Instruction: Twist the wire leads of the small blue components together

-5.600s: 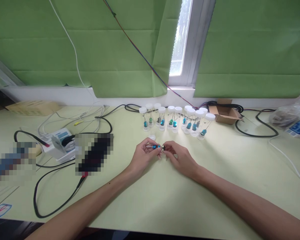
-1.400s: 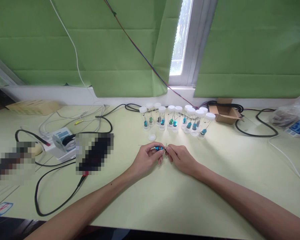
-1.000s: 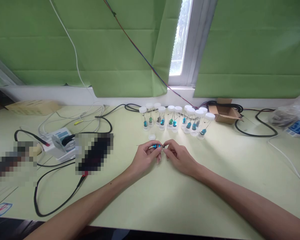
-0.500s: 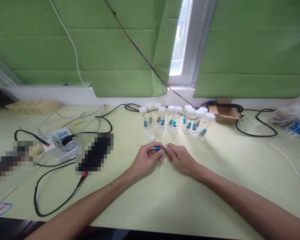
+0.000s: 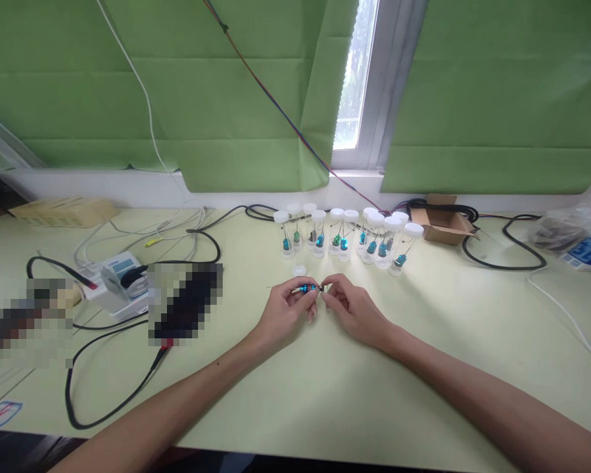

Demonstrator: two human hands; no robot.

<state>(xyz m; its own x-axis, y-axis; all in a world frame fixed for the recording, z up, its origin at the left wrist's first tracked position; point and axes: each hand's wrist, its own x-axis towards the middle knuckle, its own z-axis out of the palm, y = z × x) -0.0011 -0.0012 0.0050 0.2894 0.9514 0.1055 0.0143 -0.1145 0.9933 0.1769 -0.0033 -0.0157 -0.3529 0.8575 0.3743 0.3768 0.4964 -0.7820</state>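
Observation:
My left hand (image 5: 286, 314) is closed in a pinch around a small shiny blue part (image 5: 306, 288), from which a thin wire sticks out to the left. Its exact kind is too small to make out. Thumb and forefinger of my right hand (image 5: 355, 307) pinch a tiny black piece (image 5: 321, 288) at the blue part's right end. Whether the two are joined I cannot tell. Just beyond my hands lies a white cap (image 5: 299, 270). Behind it stands a row of clear capped vials (image 5: 344, 248), holding blue or green parts with thin wires.
An open cardboard box (image 5: 443, 223) and a black cable (image 5: 505, 264) lie at the back right, near a plastic bag (image 5: 561, 223). On the left are a white device (image 5: 120, 289), looped cables and a blurred-out dark object (image 5: 189, 302).
Both hands have shifted slightly left, with the blue part in the left one. My right fingers have changed their grip, and the black piece now shows between them.

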